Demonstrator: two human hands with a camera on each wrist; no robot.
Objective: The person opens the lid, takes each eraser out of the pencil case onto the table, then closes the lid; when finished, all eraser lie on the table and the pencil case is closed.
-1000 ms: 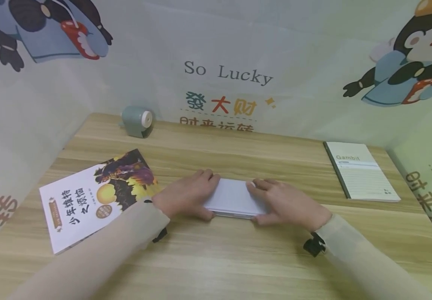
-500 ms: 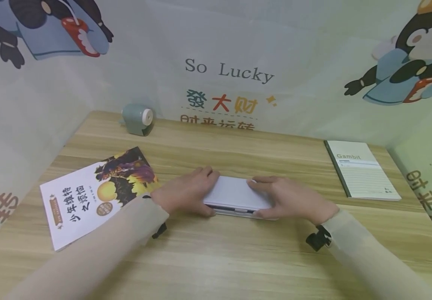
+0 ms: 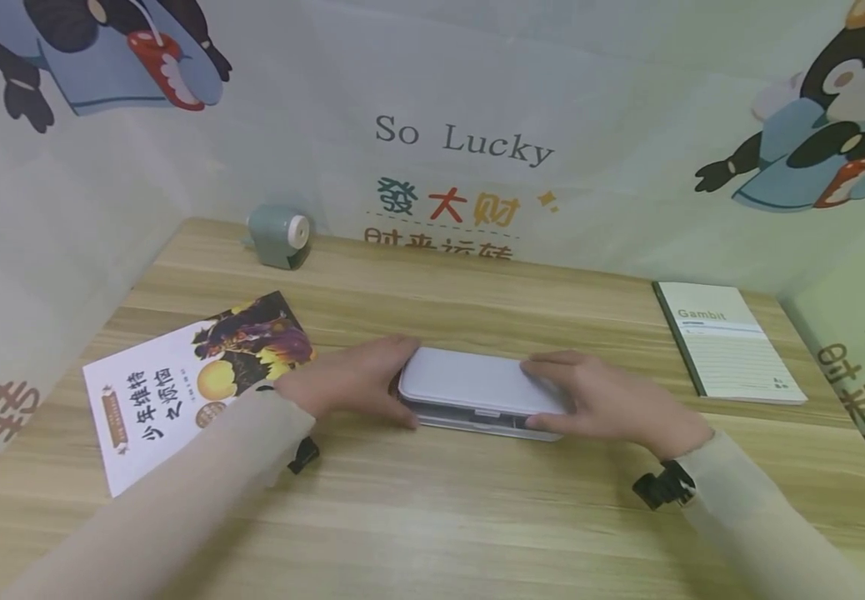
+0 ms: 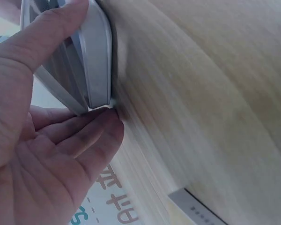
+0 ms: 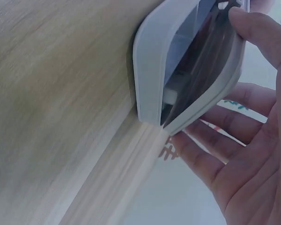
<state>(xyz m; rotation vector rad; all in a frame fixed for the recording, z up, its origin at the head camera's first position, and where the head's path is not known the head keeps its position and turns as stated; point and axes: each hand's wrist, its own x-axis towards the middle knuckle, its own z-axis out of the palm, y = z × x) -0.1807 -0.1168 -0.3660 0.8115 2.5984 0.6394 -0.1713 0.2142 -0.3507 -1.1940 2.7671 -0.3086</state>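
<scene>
One white case [image 3: 477, 387] with rounded corners is seen on the table [image 3: 432, 517] at the centre of the head view. Its smooth lid [image 3: 470, 375] is partly raised, a small clasp [image 3: 487, 413] is set at its front edge, and a pale item [image 5: 172, 91] is glimpsed inside. Its ends are held by the left hand [image 3: 350, 377] and right hand [image 3: 611, 400], gripped between thumb in front and fingers behind.
</scene>
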